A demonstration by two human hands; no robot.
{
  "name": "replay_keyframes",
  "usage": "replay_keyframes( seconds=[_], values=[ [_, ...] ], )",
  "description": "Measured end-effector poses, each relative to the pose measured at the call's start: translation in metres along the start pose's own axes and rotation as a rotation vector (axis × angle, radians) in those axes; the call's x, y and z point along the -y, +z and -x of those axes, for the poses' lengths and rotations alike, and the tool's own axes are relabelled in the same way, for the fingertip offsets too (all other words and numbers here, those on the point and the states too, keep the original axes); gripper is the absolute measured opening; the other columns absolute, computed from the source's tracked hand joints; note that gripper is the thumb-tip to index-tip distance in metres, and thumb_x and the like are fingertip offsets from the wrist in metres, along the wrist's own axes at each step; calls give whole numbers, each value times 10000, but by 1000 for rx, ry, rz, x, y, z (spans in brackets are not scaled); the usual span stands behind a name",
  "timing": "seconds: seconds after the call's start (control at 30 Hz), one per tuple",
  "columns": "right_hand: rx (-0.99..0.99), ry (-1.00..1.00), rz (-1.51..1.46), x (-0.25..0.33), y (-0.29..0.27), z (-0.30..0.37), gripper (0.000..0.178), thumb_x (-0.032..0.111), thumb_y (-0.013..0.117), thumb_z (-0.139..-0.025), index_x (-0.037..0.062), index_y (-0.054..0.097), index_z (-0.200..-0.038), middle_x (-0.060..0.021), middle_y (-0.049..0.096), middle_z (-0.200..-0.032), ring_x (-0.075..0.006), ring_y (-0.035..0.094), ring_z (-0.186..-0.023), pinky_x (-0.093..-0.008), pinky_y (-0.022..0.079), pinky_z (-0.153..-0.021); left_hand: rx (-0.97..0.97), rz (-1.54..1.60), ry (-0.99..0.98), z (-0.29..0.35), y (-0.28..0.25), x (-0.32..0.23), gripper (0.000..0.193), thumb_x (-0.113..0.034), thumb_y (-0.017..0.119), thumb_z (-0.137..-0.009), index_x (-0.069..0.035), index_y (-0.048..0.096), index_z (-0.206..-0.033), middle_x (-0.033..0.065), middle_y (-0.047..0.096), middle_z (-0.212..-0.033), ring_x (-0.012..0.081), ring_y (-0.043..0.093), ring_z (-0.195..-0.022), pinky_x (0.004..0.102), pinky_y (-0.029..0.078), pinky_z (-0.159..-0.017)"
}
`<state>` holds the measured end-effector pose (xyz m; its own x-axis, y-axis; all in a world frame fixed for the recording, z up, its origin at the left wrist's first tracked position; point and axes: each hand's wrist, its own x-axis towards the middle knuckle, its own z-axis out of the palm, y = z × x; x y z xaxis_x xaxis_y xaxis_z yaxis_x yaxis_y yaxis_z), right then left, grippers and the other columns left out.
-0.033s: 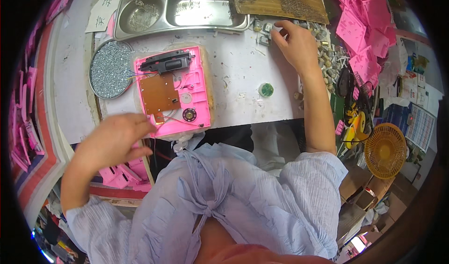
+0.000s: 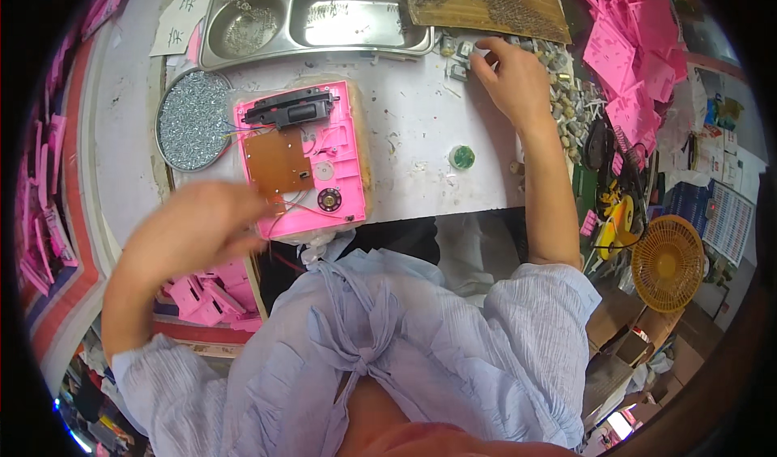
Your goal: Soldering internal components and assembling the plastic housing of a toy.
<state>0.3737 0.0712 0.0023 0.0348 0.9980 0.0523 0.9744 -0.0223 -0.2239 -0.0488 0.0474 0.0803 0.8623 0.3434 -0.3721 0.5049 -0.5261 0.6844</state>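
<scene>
A pink plastic housing (image 2: 343, 145) lies on the table at centre left, its inner side up. A black plastic mechanism (image 2: 291, 109) sits along its far edge, with a brown circuit board (image 2: 275, 161), a small round speaker (image 2: 329, 199) and thin wires nearer me. My left hand (image 2: 198, 226), smeared by motion, hovers at the housing's near left corner, thumb apart from the fingers and nothing seen in it. At the far right, my right hand (image 2: 518, 80) reaches to small grey boxy parts (image 2: 458, 70), thumb and forefinger apart around no visible object.
A round dish of small silvery screws (image 2: 193, 121) stands left of the housing. Behind are a steel compartment tray (image 2: 348, 20) and a brown board bearing small metal pieces (image 2: 486, 4). Pink panels (image 2: 611, 56) pile up at right, near a yellow basket (image 2: 668, 263). A green disc (image 2: 462, 157) lies mid-table.
My left hand has shifted slightly up and to the right, toward the housing's corner, and is more blurred. My right hand has stayed almost in place.
</scene>
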Motion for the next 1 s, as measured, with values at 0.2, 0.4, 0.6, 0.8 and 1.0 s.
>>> replay_keyframes(
  seconds=[0.2, 0.4, 0.6, 0.8, 1.0],
  values=[
    [63, -4, -40, 10, -7, 6, 284, 299, 659, -902, 103, 742, -1090, -112, 760, -873, -334, 721, -839, -456, 561, -749, -753, -268, 74, -170, -47, 37, 212, -182, 661, -931, -16, 685, -1061, 161, 682, -858, 362, 669, -763, 452, 540, -698],
    [41, 59, -155, 3, -38, 55, 272, 272, 678, -893, 94, 747, -1087, -102, 743, -847, -299, 694, -742, -426, 549, -712, -662, -517, -109, -259, -49, 73, 195, -160, 619, -866, -61, 698, -1014, 220, 722, -886, 409, 714, -876, 524, 576, -763],
    [-62, 177, -319, -11, -45, 128, 255, 202, 728, -859, 63, 753, -1071, -111, 728, -845, -265, 678, -707, -382, 544, -687, -607, -608, -128, -215, -57, 70, 323, -151, 676, -838, -28, 658, -1137, 215, 693, -1081, 411, 671, -998, 506, 544, -860],
    [-169, 107, -337, -17, -70, 202, 213, 158, 756, -854, 51, 748, -1038, -105, 721, -860, -243, 694, -745, -368, 547, -685, -664, -335, -77, -186, -51, 124, 371, -100, 707, -885, -34, 639, -1243, 191, 703, -1173, 368, 676, -1089, 429, 528, -933],
    [-714, 469, -319, -31, -175, 314, 216, 114, 754, -889, 30, 747, -1087, -49, 733, -909, -120, 657, -752, -276, 533, -682, -634, -464, 179, -179, -56, 119, 177, -57, 587, -981, 11, 653, -1131, 180, 647, -1051, 349, 634, -894, 392, 508, -792]
  ],
)
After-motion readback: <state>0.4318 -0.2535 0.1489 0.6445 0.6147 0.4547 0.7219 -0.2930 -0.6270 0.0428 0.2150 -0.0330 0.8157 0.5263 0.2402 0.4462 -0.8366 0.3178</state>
